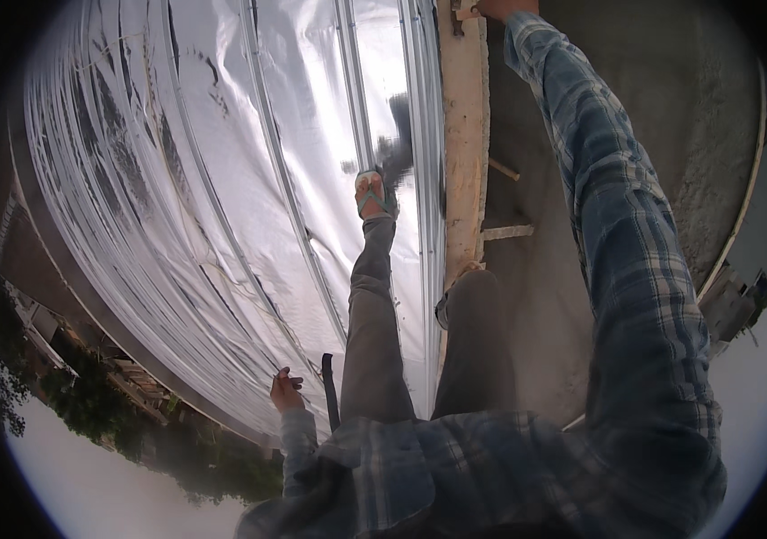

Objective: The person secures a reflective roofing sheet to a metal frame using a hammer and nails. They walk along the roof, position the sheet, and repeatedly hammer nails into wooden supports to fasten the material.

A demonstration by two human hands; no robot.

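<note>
My left hand (287,392) hangs at my side over the silvery foil, fingers loosely bent and a little apart. Nothing shows in it. My right arm stretches far ahead, and the right hand (506,7) is partly cut off by the top edge. Its visible fingers close at the far end of a long wooden plank (465,135), by a small pale piece (466,13); what they grip cannot be made out. One foot in a sandal (372,193) stands on the foil sheet (311,207). My other knee is bent beside the plank.
Metal channels (271,144) run lengthwise across the foil at the left, with pale cords (212,269) among them. Right of the plank lies a grey cement-like surface (563,296). Short wooden pieces (509,232) jut from the plank. Trees and buildings lie beyond the edges.
</note>
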